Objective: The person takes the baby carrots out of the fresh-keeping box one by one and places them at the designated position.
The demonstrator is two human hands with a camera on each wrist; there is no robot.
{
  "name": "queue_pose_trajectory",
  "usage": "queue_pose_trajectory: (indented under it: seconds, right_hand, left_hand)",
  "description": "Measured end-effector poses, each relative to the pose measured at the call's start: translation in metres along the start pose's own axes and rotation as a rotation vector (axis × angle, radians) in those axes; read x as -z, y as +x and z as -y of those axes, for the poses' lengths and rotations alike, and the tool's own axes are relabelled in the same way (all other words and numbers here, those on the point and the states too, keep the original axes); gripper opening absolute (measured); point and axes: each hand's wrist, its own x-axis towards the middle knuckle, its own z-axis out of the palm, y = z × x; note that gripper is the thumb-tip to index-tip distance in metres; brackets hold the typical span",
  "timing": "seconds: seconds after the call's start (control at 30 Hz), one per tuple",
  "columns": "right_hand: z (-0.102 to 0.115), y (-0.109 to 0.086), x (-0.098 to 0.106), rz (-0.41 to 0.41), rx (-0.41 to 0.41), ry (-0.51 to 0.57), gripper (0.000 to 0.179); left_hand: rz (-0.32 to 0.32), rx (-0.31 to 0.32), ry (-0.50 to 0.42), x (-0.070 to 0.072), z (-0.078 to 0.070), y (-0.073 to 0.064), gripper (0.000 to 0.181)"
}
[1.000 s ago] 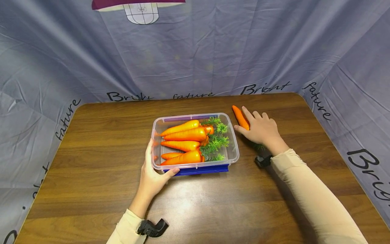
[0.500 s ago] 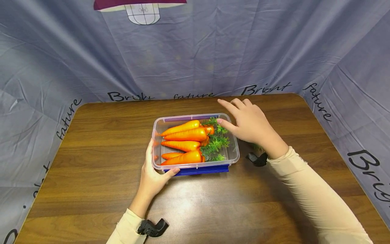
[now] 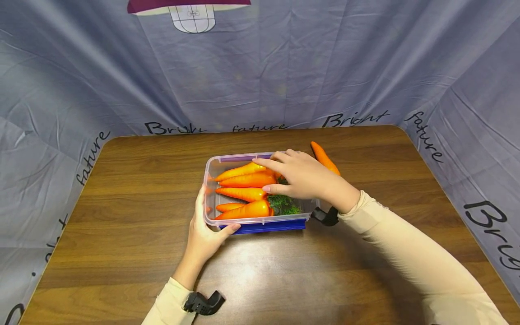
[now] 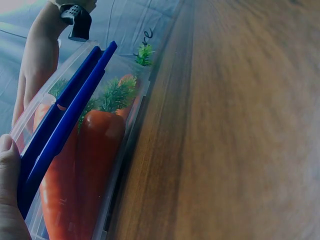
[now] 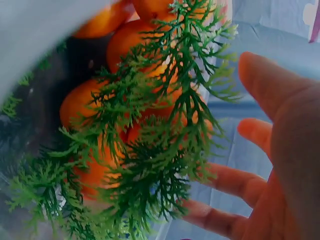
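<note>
A clear plastic food container [image 3: 305, 213] with blue side clips holds several orange carrots [image 3: 243, 195] with green leafy tops [image 5: 185, 95]. My left hand [image 3: 205, 241] grips its near left corner, thumb on the front rim and fingers along the left wall. In the left wrist view, the blue clip [image 4: 75, 112] hangs down beside the thumb. Over the container's right half is my right hand [image 3: 302, 176], thumb and fingers apart above the carrots' thick ends. The right wrist view shows these fingers [image 5: 235, 185] spread beside the leaves, nothing between them.
Another carrot [image 3: 323, 158] lies on the wooden table [image 3: 134, 198] behind and right of the container, its top end hidden by the right forearm. Blue-grey curtains [image 3: 260, 81] with black lettering surround the table's back and sides.
My right hand has left the carrot on the table and moved left over the container. That carrot stays where it was. The left hand and the container have not moved.
</note>
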Motion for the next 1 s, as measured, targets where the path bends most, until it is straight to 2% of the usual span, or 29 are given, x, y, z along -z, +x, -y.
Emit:
queue_pose_trajectory:
  seconds: [0.13,0.27,0.4,0.53,0.7,0.8,1.0]
  right_hand:
    - [0.002,0.005,0.001,0.045,0.021,0.006,0.069]
    - [0.005,0.009,0.003,0.106,0.04,-0.044,0.068]
    - [0.008,0.013,0.003,0.131,0.061,-0.083,0.065]
    - [0.009,0.016,0.0,0.158,0.068,-0.069,0.064]
    - [0.011,0.018,-0.003,0.23,0.03,-0.025,0.064]
    - [0.012,0.018,-0.005,0.242,0.01,-0.033,0.063]
    - [0.013,0.018,-0.008,0.211,0.008,-0.052,0.062]
  left_hand:
    - [0.002,0.002,0.003,0.001,0.0,0.0,0.125]
    - [0.005,0.012,0.006,0.001,0.0,0.0,0.124]
    - [0.004,0.017,0.005,0.001,-0.002,0.0,0.124]
    - [-0.001,0.017,0.003,0.001,-0.003,0.0,0.125]
    - [-0.003,0.025,-0.001,0.0,-0.003,-0.001,0.125]
    - [-0.004,0.026,-0.009,0.0,-0.003,-0.001,0.124]
    - [-0.009,0.005,-0.02,0.0,-0.002,0.0,0.124]
